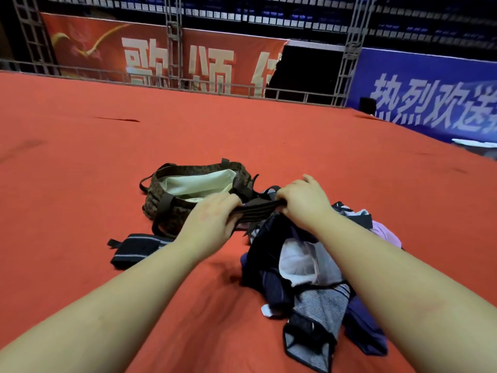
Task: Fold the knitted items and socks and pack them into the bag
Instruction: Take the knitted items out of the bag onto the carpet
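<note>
While the red carpeted floor [80, 170] stretches wide on every side, the work sits in a small patch near its middle. Largest there is the heap of loose garments [317, 270], dark, striped and pale pieces tangled under the right forearm. Beyond it to the left lies the brown patterned bag [172, 208], mouth open and facing up, pale lining showing, one handle drooping toward the person. Nearer, left of the heap, a folded dark piece with pale stripes [137, 250] rests flat, apart from the bag.

Smallest is the item in hand: a dark striped sock [258, 210], pulled taut between both hands, its long axis running left to right, just above the heap's far edge. The left hand [212, 222] is closed around one end, the right hand [304, 201] pinches the other, fingers curled.

The bag lies forward and left of the sock, so the left hand is nearer its opening; folding end to end looks the likely step first.
</note>
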The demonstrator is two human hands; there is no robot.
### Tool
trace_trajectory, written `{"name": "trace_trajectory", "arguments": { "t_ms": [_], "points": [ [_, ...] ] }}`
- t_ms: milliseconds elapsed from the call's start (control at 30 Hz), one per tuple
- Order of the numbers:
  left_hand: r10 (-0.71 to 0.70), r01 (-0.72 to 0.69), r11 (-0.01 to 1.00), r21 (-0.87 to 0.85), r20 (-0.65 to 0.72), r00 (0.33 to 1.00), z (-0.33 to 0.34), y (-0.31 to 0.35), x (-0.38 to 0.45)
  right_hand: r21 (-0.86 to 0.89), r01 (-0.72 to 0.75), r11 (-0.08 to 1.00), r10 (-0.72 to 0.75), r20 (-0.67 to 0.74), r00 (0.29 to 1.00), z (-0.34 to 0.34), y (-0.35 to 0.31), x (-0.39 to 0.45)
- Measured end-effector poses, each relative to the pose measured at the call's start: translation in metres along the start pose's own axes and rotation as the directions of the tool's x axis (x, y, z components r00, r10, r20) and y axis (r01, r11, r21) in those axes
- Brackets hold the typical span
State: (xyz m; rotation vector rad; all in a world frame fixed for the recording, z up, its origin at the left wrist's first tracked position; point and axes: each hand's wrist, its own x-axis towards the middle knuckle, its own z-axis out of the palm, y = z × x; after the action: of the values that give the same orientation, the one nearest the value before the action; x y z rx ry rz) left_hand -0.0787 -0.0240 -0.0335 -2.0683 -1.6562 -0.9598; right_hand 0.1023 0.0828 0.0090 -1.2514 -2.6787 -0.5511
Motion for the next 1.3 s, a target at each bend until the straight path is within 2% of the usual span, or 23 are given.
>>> {"name": "trace_trajectory", "arguments": {
  "t_ms": [67,167,233,300,433,533,633,767,867,967,1033,1100,1200,1300],
  "points": [
    [-0.103,0.1,0.994,-0.035,-0.065,0.993,-0.014,0.004,0.0,-0.02,-0.161,0.987,0.162,0.032,0.986,-0.001,0.021,-0.002],
    [-0.309,0.301,0.95,-0.088,-0.108,0.945,-0.033,-0.001,-0.002,0.011,-0.373,0.928,0.371,0.092,0.924,0.0,0.05,-0.019],
    [-0.369,0.362,0.929,-0.079,-0.116,0.922,-0.04,-0.007,-0.006,0.07,-0.474,0.878,0.464,0.123,0.877,0.0,0.061,-0.033],
    [-0.418,0.413,0.908,-0.064,-0.103,0.903,-0.041,-0.008,-0.012,0.191,-0.54,0.82,0.533,0.093,0.841,-0.002,0.065,-0.041],
    [-0.533,0.525,0.844,-0.107,-0.068,0.843,-0.034,0.005,-0.028,0.531,-0.459,0.712,0.598,-0.117,0.793,-0.02,0.052,-0.048],
    [-0.563,0.567,0.815,-0.119,0.068,0.824,-0.025,0.016,-0.038,0.663,-0.375,0.648,0.611,-0.158,0.776,-0.029,0.038,-0.05],
    [-0.482,0.517,0.845,-0.135,0.225,0.847,-0.015,0.037,-0.042,0.679,-0.352,0.644,0.562,-0.108,0.82,-0.02,0.021,-0.06],
    [-0.292,0.361,0.891,-0.275,0.262,0.92,-0.002,0.083,-0.022,0.739,-0.306,0.6,0.539,-0.091,0.838,0.002,-0.001,-0.084],
    [-0.258,0.345,0.901,-0.264,0.312,0.914,0.011,0.111,0.002,0.778,-0.24,0.581,0.506,-0.114,0.855,0.012,-0.011,-0.1],
    [-0.241,0.319,0.936,-0.151,0.387,0.89,0.028,0.126,0.016,0.752,-0.218,0.622,0.438,-0.103,0.893,0.024,-0.012,-0.116],
    [-0.233,0.274,0.961,-0.041,0.415,0.879,0.039,0.127,0.02,0.702,-0.183,0.688,0.381,-0.134,0.915,0.029,-0.006,-0.125],
    [-0.254,0.294,0.955,-0.029,0.427,0.868,0.047,0.127,0.02,0.633,-0.145,0.76,0.327,-0.18,0.928,0.034,0.004,-0.13],
    [-0.257,0.27,0.962,0.027,0.416,0.873,0.055,0.124,0.018,0.571,-0.218,0.791,0.365,-0.155,0.918,0.04,0.019,-0.132],
    [-0.149,0.116,0.987,0.112,0.367,0.918,0.062,0.123,0.019,0.647,-0.352,0.676,0.481,-0.026,0.876,0.045,0.028,-0.135]
  ]
}}
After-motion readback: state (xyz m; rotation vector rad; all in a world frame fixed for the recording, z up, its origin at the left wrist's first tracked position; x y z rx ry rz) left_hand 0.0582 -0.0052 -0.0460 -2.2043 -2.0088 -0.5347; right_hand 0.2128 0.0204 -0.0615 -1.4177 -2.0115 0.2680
